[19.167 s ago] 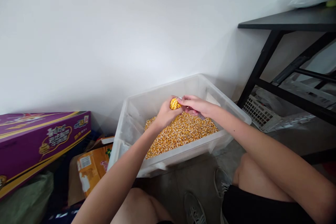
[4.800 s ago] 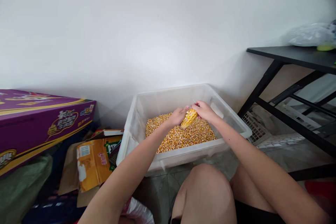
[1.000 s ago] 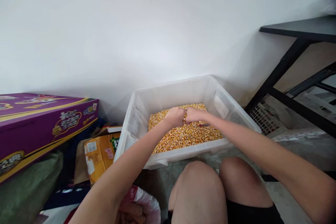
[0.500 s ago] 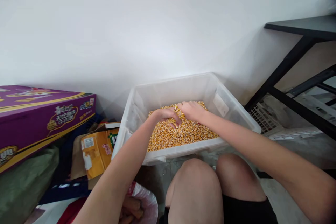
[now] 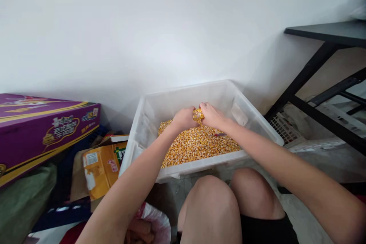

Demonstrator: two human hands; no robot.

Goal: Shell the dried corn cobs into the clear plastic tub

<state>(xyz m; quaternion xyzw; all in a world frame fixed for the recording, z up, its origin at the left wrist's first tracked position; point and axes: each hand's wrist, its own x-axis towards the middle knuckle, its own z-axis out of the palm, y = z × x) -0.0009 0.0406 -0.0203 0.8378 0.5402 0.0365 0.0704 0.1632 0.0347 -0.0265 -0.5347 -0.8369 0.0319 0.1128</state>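
Observation:
My left hand (image 5: 183, 119) and my right hand (image 5: 211, 116) meet above the middle of a clear plastic bin (image 5: 183, 93), both gripping a short piece of corn cob (image 5: 198, 114). Much of the cob is hidden by my fingers, and kernels still cover its visible part. Just below my hands lies a deep bed of loose yellow-orange corn kernels (image 5: 197, 146). A small tool with a red handle (image 5: 220, 134) rests on the kernels, close to my right hand.
A purple printed carton (image 5: 48, 131) stands left of the bin, beside a yellow packet (image 5: 100, 167) and a green sack (image 5: 25, 198). Below lies a white plastic bag (image 5: 151, 223) holding bare cobs. A black table (image 5: 323, 34) stands right, above a white crate (image 5: 283, 126).
My hands have risen slightly from the kernels and come closer together, and the cob now shows between them. The red-handled tool still lies on the kernels.

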